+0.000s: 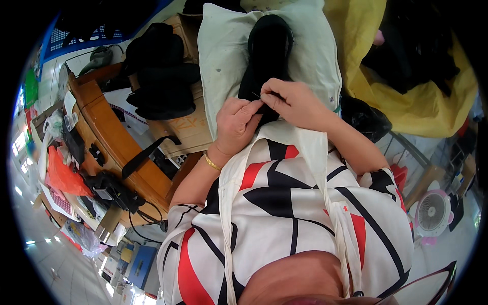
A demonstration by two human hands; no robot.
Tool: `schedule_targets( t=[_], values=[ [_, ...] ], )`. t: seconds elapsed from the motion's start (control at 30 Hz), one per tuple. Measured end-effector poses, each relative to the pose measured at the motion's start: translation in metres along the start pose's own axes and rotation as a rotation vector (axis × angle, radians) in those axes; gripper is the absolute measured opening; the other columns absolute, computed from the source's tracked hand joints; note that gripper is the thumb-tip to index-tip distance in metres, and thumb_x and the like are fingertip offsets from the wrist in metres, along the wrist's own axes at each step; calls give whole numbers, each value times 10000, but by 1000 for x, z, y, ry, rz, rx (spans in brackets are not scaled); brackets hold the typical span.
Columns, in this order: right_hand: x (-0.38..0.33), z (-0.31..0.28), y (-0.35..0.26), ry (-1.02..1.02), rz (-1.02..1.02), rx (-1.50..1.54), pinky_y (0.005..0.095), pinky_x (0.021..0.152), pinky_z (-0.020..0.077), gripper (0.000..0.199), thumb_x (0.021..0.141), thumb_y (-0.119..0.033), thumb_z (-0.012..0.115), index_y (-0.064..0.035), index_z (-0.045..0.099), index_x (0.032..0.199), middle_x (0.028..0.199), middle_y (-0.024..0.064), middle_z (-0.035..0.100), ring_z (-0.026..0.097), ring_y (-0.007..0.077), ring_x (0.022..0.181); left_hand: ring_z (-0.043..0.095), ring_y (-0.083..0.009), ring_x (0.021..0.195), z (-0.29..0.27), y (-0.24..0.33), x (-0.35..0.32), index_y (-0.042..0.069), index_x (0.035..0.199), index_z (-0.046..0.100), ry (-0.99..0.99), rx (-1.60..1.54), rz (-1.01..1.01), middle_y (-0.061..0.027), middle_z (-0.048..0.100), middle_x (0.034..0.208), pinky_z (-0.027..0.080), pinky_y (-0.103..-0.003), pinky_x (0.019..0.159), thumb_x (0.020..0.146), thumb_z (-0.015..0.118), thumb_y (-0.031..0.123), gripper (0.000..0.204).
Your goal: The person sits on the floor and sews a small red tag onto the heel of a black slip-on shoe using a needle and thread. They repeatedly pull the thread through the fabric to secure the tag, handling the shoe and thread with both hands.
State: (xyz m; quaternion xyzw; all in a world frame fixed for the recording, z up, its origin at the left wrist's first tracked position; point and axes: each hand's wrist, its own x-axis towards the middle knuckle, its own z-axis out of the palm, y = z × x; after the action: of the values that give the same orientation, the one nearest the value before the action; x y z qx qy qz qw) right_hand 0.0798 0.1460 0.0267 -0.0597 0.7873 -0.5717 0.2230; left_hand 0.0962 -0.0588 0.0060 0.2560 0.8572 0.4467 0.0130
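Observation:
A black fabric piece (pixel 269 48), its far end rounded and rimmed like a hat or a shoe, lies over a pale cushion (pixel 223 56) in front of me. My left hand (pixel 236 122) is closed, thumb against bent fingers, on the near part of the black fabric. Close beside it, my right hand (pixel 292 101) pinches at the same spot, its fingertips almost touching the left thumb. A thin light sliver, perhaps a needle, shows between the fingertips; it is too small to be sure. The fabric under my hands is partly hidden.
To the left, several black soft pieces (pixel 162 91) lie on a cardboard box (pixel 178 127) by a wooden table (pixel 119 137) with a black device (pixel 109 188). On the right are a yellow sack (pixel 417 117) with black cloth, a black plastic bag (pixel 366 119) and a small fan (pixel 433 210).

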Motion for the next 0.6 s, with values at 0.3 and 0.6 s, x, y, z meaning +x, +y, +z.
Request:
schedule_targets(
  t=[0.3,0.6],
  values=[
    [15,18,10,215,-287,-23,350,666,474,83,919,-105,591,-37,571,876,833,94,562,576,271,751,573,-268,742,1,-5,8,46,962,698,-44,-9,107,-79,618,832,473,-355,645,628,744,-50,351],
    [34,-16,-2,-11,223,695,218,455,439,216,1027,-259,492,-58,527,955,743,41,641,528,73,497,563,-206,719,-1,-2,11,55,1013,692,-109,-150,-146,-70,616,833,450,-304,632,735,741,-37,297]
  ],
)
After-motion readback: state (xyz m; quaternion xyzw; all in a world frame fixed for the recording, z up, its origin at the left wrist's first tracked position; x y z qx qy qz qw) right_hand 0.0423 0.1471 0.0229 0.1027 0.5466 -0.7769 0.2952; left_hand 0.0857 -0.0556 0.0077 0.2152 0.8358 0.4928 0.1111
